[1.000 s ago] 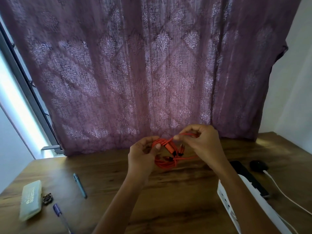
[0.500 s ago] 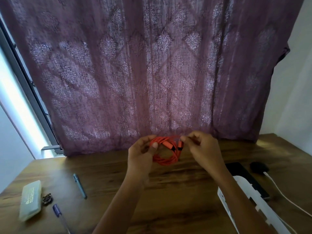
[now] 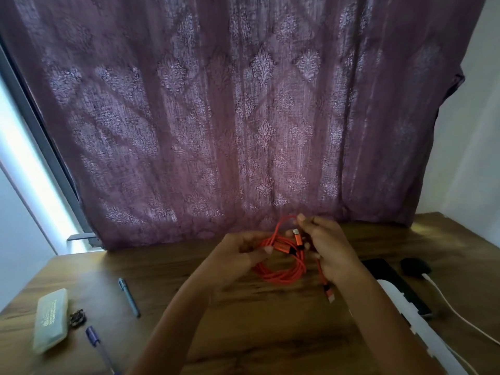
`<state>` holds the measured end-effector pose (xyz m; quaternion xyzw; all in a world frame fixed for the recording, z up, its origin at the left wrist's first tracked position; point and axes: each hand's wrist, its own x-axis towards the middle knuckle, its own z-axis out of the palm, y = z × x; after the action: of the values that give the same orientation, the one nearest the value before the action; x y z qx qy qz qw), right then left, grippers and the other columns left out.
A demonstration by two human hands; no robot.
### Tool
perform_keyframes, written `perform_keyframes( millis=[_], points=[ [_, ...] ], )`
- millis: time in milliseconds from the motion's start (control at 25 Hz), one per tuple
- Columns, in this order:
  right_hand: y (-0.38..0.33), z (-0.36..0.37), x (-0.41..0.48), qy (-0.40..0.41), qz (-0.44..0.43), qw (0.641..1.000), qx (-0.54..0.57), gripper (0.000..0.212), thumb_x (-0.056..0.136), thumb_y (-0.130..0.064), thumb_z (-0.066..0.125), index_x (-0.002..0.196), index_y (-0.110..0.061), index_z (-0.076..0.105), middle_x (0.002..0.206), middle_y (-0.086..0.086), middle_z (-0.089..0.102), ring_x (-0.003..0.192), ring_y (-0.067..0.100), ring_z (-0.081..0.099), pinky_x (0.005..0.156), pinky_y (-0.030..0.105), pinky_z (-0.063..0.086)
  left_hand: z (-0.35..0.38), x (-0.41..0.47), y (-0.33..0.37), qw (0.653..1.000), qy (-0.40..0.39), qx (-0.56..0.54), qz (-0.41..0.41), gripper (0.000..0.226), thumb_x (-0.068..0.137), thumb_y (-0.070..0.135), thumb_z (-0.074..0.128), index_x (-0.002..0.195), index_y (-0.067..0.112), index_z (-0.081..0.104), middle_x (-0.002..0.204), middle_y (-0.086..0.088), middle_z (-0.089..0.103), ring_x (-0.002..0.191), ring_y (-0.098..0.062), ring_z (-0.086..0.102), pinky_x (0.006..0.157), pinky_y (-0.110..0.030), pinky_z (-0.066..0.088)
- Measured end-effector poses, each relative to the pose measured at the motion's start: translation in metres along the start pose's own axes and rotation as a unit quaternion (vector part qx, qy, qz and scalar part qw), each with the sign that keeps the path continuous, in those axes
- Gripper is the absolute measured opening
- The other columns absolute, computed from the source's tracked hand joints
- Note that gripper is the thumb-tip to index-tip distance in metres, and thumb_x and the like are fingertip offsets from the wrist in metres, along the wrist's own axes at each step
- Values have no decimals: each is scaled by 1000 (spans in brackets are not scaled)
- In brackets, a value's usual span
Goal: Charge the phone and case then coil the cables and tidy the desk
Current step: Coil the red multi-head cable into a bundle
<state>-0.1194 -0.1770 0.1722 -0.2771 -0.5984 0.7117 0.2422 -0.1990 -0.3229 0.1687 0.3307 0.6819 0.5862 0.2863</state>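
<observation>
An orange cable (image 3: 281,269) hangs in a loose coil above the middle of the wooden desk (image 3: 257,334). My left hand (image 3: 238,255) grips the coil's left side, thumb on top. My right hand (image 3: 324,244) pinches a strand near the metal plugs at the coil's upper right. One orange plug end (image 3: 329,293) dangles below my right wrist. A dark phone (image 3: 395,282) lies flat at the right, partly behind a white power strip (image 3: 416,328). A small black case (image 3: 415,267) sits beyond it with a white cable (image 3: 457,318) plugged in.
At the left lie a pale translucent box (image 3: 51,319), a small dark trinket (image 3: 78,318), a blue-grey pen (image 3: 129,296) and a purple pen (image 3: 98,347). A purple patterned curtain (image 3: 243,117) hangs right behind the desk's far edge.
My right hand has drawn a strand up and away from the coil, and one plug end has dropped free below my right wrist. The coil hangs a bit looser and lower.
</observation>
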Motion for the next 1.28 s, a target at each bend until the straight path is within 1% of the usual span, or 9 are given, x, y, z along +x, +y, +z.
perform_keyframes(
  millis=[160,360,520,640,760,920,1040,1200,1280],
  points=[
    [3,4,-2,-20,-44,999,-27,20,94,-22,52,77,-13,56,58,-1,67,35,0,42,32,12,28,-6,1,8,998,-25,-23,-55,10,89,9,57,95,9,64,81,-9,70,75,-18,67,79,-41,54],
    [5,5,-3,68,-220,968,-104,17,93,-26,53,79,-18,58,76,-3,64,57,-4,59,49,17,40,-1,3,-4,984,85,-152,-41,18,87,5,57,104,0,63,88,-15,70,78,-19,68,75,-45,57],
    [8,6,3,36,-134,990,-8,18,95,-22,50,81,-16,59,89,5,70,75,5,65,54,16,42,1,1,-5,971,88,-221,-29,16,89,4,53,102,2,62,81,-11,70,75,-17,68,71,-42,58],
    [11,5,7,27,-88,996,-19,18,95,-26,51,83,-16,59,93,7,71,88,18,66,60,23,42,1,-3,-5,982,63,-175,-32,18,87,2,55,104,1,60,82,-11,69,74,-16,68,66,-36,60],
    [10,8,3,19,-117,992,-48,17,94,-24,52,81,-17,60,84,-1,68,79,10,63,62,21,43,1,-5,0,996,28,-81,-25,31,87,0,56,114,15,59,85,-2,70,72,-9,67,75,-36,58],
    [9,11,-2,0,-117,992,-46,18,93,-20,55,76,-15,60,72,-5,65,67,4,60,62,18,44,-4,-6,9,997,-63,-40,-27,75,85,-4,58,134,44,29,104,-2,64,83,-13,65,76,-36,57],
    [9,12,-3,-30,-103,994,-37,18,92,-19,56,77,-12,61,73,-1,65,67,8,60,62,20,48,-8,-6,12,993,-115,9,1,78,82,-3,62,138,40,31,123,-7,58,94,-18,65,73,-32,58],
    [10,10,-3,-29,-105,994,-29,16,91,-18,57,77,-11,63,71,2,66,59,5,62,54,14,49,1,-9,7,997,-34,35,60,59,82,-5,62,131,24,50,117,-3,65,95,-15,66,84,-35,56],
    [12,10,-2,-24,-114,993,-19,16,89,-17,60,76,-10,65,73,7,67,65,12,62,61,21,52,5,-9,1,994,13,66,82,53,81,-4,64,125,24,57,111,-1,68,99,-15,66,88,-37,54]
  ],
)
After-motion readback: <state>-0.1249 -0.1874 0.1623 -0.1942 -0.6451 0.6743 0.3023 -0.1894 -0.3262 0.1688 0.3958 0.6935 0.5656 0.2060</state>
